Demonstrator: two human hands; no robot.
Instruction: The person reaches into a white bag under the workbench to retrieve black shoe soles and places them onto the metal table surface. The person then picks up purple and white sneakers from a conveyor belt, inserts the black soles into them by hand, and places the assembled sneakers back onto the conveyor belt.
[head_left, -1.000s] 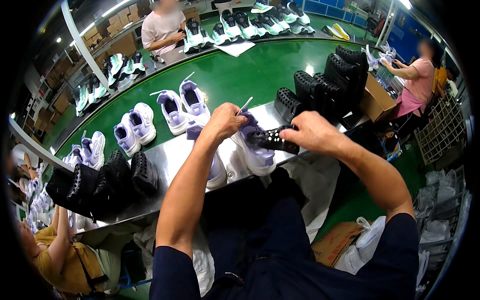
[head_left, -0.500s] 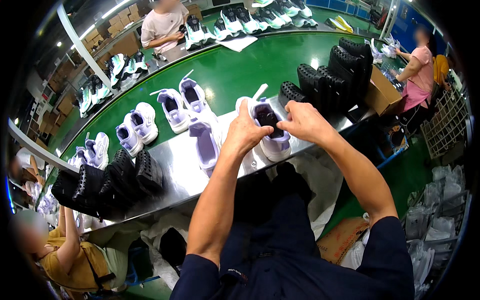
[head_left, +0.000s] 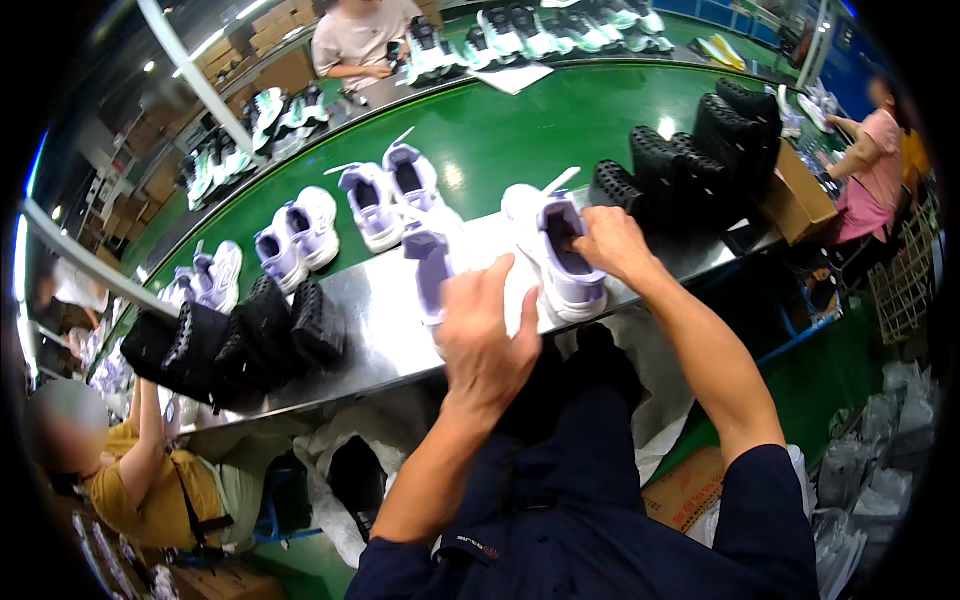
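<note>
At the steel counter edge stands a white and pale-lilac sneaker with a dark insole inside. My right hand grips its right collar, the fingertips reaching into the opening. My left hand, slightly blurred, is off that sneaker with thumb and fingers apart and nothing in it. Behind my left hand, partly covered by it, is another lilac sneaker, its lining showing. A further white sneaker sits just left of the gripped one, its lower part washed out by glare.
More lilac sneakers line the green belt to the left. Black studded blocks stand at right, others at left on the steel counter. A cardboard box is at right. Co-workers stand around the belt.
My left hand has let go of the sneaker and drawn back toward me. My right hand stays at the collar, its fingers now deeper inside. The whole view has shifted slightly.
</note>
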